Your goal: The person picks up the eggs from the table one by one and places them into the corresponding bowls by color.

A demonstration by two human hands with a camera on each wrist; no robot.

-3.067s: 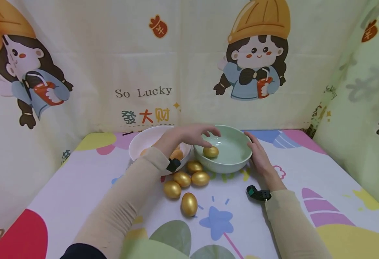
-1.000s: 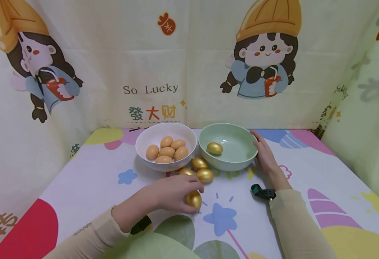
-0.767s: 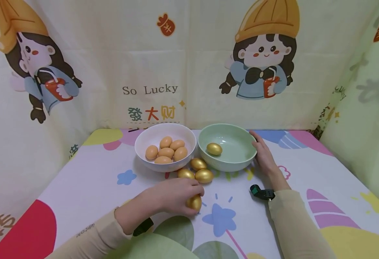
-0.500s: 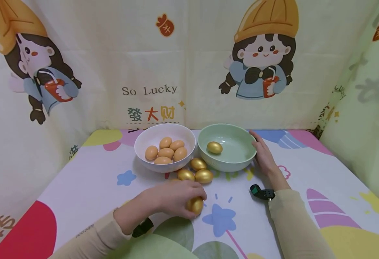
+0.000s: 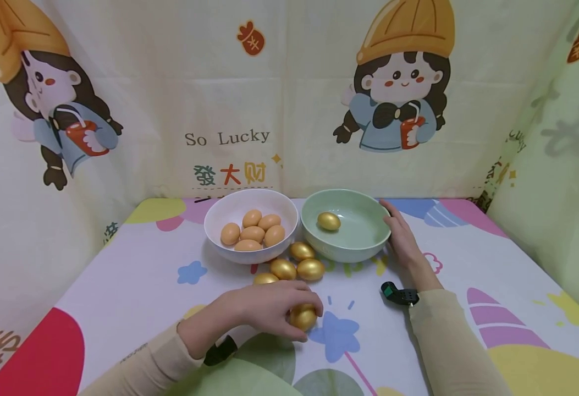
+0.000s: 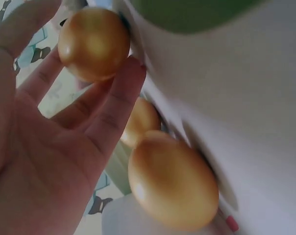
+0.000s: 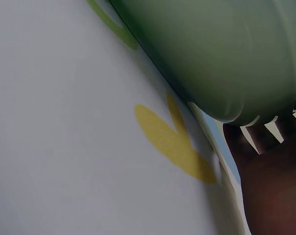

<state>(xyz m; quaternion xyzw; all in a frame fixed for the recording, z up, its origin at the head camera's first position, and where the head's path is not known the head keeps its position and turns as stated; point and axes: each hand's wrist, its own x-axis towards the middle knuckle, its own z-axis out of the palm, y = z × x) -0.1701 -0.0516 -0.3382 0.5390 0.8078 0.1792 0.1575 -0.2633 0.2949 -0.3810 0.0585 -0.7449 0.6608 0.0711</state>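
In the head view my left hand point(image 5: 271, 309) is over the near part of the cluster, its fingers and thumb around a golden egg point(image 5: 303, 318). The left wrist view shows this egg at the fingertips, with another golden egg point(image 6: 175, 181) below the hand. Several more golden eggs point(image 5: 310, 270) lie on the cloth in front of the bowls. My right hand point(image 5: 403, 242) holds the right side of a green bowl point(image 5: 363, 225), fingers at its rim and outer wall. A single golden egg point(image 5: 329, 221) sits inside that bowl.
A white bowl point(image 5: 222, 214) with several brown eggs point(image 5: 252, 234) stands just left of the green one. A printed cloth point(image 5: 136, 275) covers the table, and a patterned curtain point(image 5: 304, 110) hangs behind. Black devices point(image 5: 399, 294) are strapped to both wrists.
My left hand has left the green bowl, where a golden egg now lies, and come down to the nearest egg, which has shifted slightly right. The right hand stays on the bowl.
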